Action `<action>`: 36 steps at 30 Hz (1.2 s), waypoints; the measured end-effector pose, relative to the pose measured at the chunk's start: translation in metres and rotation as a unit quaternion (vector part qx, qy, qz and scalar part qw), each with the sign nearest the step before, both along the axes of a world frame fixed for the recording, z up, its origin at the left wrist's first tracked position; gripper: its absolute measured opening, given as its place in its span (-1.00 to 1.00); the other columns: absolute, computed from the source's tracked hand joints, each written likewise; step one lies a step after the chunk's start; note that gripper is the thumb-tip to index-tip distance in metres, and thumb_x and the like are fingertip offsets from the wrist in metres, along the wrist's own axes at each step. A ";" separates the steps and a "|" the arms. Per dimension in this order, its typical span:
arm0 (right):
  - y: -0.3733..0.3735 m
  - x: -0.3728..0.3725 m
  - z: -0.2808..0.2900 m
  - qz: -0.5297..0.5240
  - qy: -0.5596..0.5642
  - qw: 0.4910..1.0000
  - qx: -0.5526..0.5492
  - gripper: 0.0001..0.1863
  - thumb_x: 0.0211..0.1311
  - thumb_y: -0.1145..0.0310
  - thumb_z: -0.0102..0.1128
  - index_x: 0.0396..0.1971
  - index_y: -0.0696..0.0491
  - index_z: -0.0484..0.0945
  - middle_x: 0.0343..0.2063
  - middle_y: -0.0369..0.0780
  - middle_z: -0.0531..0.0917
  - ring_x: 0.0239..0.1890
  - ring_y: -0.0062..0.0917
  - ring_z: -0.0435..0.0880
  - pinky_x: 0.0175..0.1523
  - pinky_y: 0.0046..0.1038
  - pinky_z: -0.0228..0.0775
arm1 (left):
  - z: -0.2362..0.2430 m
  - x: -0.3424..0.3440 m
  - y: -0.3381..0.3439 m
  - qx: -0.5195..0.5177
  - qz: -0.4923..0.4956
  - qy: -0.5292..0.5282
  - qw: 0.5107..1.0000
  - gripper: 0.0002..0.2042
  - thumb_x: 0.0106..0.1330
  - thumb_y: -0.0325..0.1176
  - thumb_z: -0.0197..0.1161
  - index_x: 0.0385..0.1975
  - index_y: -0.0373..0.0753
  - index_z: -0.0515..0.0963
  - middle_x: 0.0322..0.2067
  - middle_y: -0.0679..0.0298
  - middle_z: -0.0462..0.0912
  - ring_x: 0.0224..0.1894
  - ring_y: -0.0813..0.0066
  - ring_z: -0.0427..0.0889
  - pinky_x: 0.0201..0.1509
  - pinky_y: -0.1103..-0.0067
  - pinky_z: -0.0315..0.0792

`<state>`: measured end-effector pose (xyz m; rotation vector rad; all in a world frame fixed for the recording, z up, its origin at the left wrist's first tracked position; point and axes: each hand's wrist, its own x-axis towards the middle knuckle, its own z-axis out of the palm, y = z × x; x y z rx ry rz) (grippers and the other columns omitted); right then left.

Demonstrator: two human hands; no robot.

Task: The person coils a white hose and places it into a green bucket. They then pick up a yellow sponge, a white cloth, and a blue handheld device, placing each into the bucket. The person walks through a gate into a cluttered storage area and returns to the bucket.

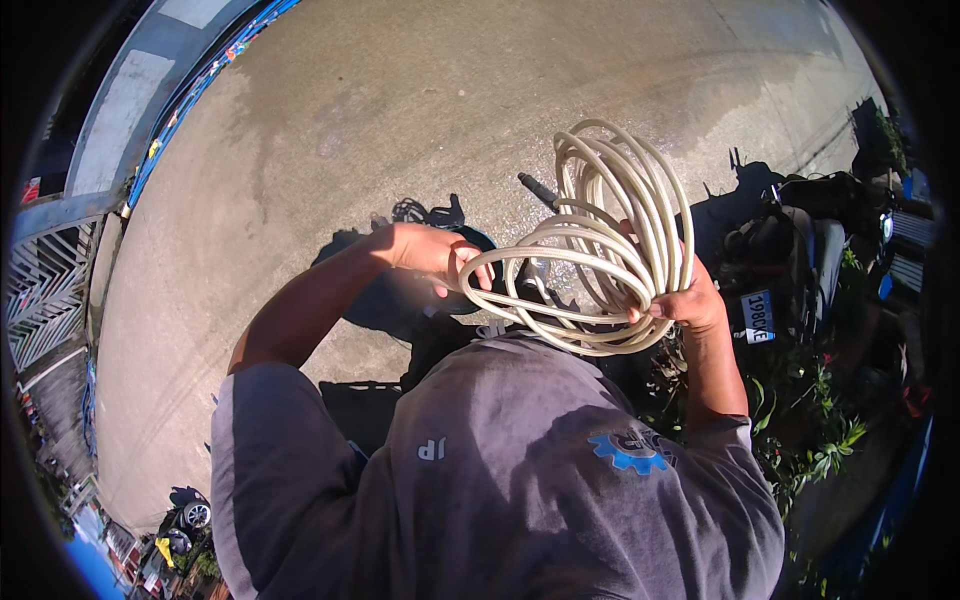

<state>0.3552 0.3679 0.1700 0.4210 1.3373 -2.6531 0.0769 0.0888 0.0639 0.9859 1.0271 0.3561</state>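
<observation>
- On sunlit concrete (330,110), we see a pale hose (655,255) gathered in loose loops, held before a grey shirt (500,450), just left of the motorcycle (790,240).
- The right hand (690,303), nearer the motorcycle, is closed around the bunched strands, its thumb laid across them.
- The left hand (430,255), farther from the motorcycle, curls its fingers at the outermost loop; we cannot tell whether they grip it or merely touch it.
- A dark end piece (538,190) juts from the coil on the side away from the motorcycle, apart from both hands.
- We judge the hose springy rather than limp, moderately heavy as a bundle, hardly fragile, and perhaps slippery along its smooth skin.
- We would take hold where the strands bunch, on the side facing the motorcycle, and steady the far loop with the other hand.
- Green plants (825,450) grow beside the motorcycle, on the wearer's side of it.
</observation>
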 end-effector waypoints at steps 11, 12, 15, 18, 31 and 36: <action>0.011 0.018 -0.046 -0.011 -0.085 0.987 0.138 -0.14 -0.07 0.66 0.32 0.37 0.14 0.31 -0.26 -0.18 0.65 -0.26 -0.44 0.70 -0.14 -0.34 0.68 | -0.065 -0.016 -0.014 -0.282 0.358 0.043 0.889 -0.77 0.53 -0.18 0.23 -0.35 -0.12 0.45 -0.58 0.50 0.42 -0.62 0.66 0.43 -0.57 0.53 0.49; 0.001 0.009 -0.063 -0.010 -0.088 0.984 0.157 -0.20 -0.02 0.67 0.30 0.34 0.12 0.33 -0.26 -0.20 0.65 -0.26 -0.47 0.70 -0.14 -0.38 0.66 | -0.071 -0.014 -0.003 -0.282 0.436 -0.023 0.854 -0.79 0.54 -0.21 0.22 -0.33 -0.12 0.42 -0.55 0.48 0.44 -0.59 0.64 0.44 -0.55 0.52 0.52; -0.036 -0.016 -0.104 -0.011 -0.104 0.978 0.179 -0.27 0.05 0.65 0.29 0.31 0.13 0.34 -0.27 -0.22 0.66 -0.31 -0.49 0.70 -0.22 -0.44 0.60 | -0.076 0.008 0.036 -0.236 0.580 -0.250 0.739 -0.84 0.55 -0.25 0.16 -0.24 -0.16 0.42 -0.47 0.38 0.50 -0.54 0.57 0.49 -0.48 0.48 0.57; -0.075 -0.033 -0.130 -0.043 -0.123 0.982 0.139 -0.42 0.10 0.62 0.33 0.19 0.15 0.46 -0.25 -0.30 0.68 -0.26 -0.59 0.67 -0.17 -0.46 0.56 | -0.072 0.076 0.068 -0.188 0.641 -0.095 0.738 -0.62 0.61 0.05 0.05 -0.27 -0.17 0.45 -0.46 0.37 0.51 -0.57 0.60 0.46 -0.55 0.50 0.49; -0.162 -0.075 -0.125 0.225 -0.015 0.756 0.614 0.08 0.27 -0.30 0.26 0.40 0.38 0.18 0.03 0.22 0.61 0.14 0.11 0.58 0.20 -0.02 0.44 | -0.083 0.106 -0.041 -0.038 0.631 -0.388 0.671 -0.07 0.25 0.25 0.40 0.42 -0.38 0.31 0.41 -0.12 0.38 0.42 0.07 0.44 0.49 0.22 0.35; -0.206 -0.070 -0.120 0.239 0.055 0.673 0.698 0.01 0.28 -0.22 0.24 0.46 0.28 0.21 0.13 -0.04 0.50 0.10 -0.15 0.46 0.17 -0.05 0.31 | -0.110 0.114 -0.101 0.011 0.700 -0.344 0.626 -0.31 0.20 0.04 0.48 0.24 -0.17 0.41 0.37 0.03 0.44 0.40 0.11 0.43 0.51 0.21 0.30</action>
